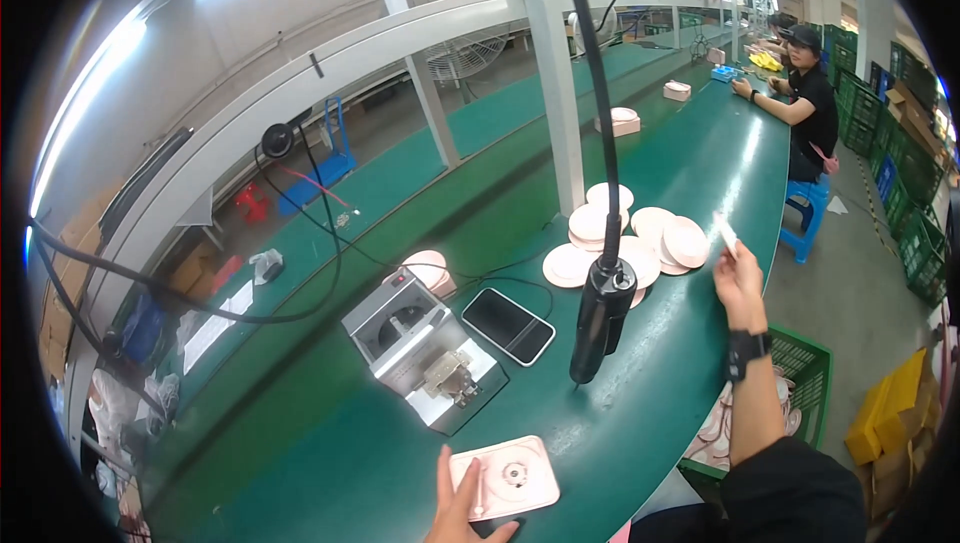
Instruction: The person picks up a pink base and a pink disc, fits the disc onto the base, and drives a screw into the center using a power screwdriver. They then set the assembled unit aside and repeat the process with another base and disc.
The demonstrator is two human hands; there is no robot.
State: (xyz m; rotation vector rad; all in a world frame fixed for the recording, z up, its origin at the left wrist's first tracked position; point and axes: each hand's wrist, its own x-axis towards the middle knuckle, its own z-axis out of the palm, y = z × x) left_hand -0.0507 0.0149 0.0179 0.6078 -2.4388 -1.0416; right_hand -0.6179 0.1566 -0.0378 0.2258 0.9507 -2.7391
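Note:
My left hand (462, 508) is spread at the near edge of the bench. One finger lies on a pale pink rectangular plastic part (535, 495) with a round hub in it, and the thumb is just below its lower edge. Out to the right, my right hand (740, 288) pinches a thin pale piece (727, 232), seen nearly edge-on, so its full shape is hidden. Just left of that hand lies a loose pile of pale pink round discs (686, 242). A black powered screwdriver (606, 308) hangs nose-down between my hands.
A grey metal machine (425, 358) and a phone (508, 326) occupy the bench beyond my left hand. Below the bench's right edge, a green crate (815, 383) holds pink parts. A co-worker (808, 103) sits farther along. Black cables hang at left; a white post (560, 93) rises behind.

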